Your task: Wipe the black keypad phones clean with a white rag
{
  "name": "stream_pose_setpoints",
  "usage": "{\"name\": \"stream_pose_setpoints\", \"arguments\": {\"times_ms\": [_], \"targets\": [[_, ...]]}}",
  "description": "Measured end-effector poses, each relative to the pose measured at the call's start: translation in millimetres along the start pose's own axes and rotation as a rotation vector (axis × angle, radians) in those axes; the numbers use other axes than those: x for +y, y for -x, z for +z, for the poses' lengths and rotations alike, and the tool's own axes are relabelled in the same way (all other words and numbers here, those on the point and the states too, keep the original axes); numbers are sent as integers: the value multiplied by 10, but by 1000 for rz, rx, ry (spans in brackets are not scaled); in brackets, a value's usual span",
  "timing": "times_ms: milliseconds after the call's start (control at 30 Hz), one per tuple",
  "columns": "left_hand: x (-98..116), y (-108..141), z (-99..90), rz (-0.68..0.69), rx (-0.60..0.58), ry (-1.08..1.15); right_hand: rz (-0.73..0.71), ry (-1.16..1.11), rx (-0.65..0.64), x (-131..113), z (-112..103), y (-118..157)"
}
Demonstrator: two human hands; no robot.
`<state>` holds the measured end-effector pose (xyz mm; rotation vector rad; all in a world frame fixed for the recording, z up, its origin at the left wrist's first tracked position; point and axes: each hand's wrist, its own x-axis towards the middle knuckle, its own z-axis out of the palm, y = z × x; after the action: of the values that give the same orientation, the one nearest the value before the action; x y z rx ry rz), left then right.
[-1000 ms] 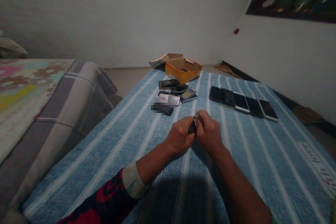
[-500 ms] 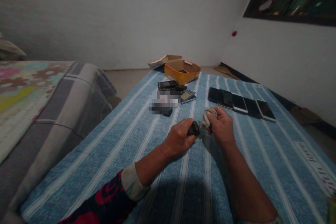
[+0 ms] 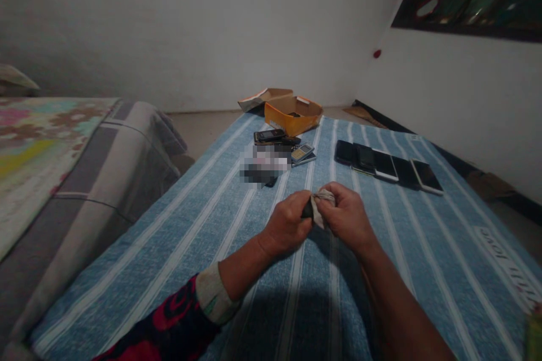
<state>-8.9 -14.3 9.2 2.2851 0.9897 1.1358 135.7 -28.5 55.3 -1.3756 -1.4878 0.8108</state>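
Observation:
My left hand [image 3: 288, 224] is wrapped round a small black mobile phone [image 3: 307, 211]; only its end shows past the fingers. A crumpled greyish cloth [image 3: 318, 214] is pinched in my right hand [image 3: 350, 219] and pressed against that end, covering part of it. Both hands meet above the blue striped cloth [image 3: 271, 271]. Beyond them, a grey keypad phone [image 3: 302, 152] lies on a darker one, beside a pile with a black phone [image 3: 270, 135] at its back. Part of this pile is blurred out.
To the right, several flat phones [image 3: 386, 166] lie in a slanting row. An open orange box [image 3: 292, 123] with dark items inside stands at the far end, its lid [image 3: 258, 100] behind. A bed with a grey checked cover [image 3: 139, 130] is on the left.
My right hand has moved left with the cloth, from a small gap beside the phone to contact with it. The left hand stays nearly in place.

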Motion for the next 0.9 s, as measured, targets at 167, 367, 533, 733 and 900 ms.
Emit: {"name": "stream_pose_setpoints", "arguments": {"times_ms": [167,367,533,733,900], "targets": [[-15,11,51,44,22,-41,97,-52,24,79,-29,82],[-34,32,69,60,66,-99,182,-223,-29,119,-50,119],[-35,46,73,91,56,-91,146,-136,48,64,12,92],[-46,48,80,115,80,-111,152,-99,11,113,38,133],[-47,42,80,104,111,-116,221,-203,-28,129,-7,151]]}}
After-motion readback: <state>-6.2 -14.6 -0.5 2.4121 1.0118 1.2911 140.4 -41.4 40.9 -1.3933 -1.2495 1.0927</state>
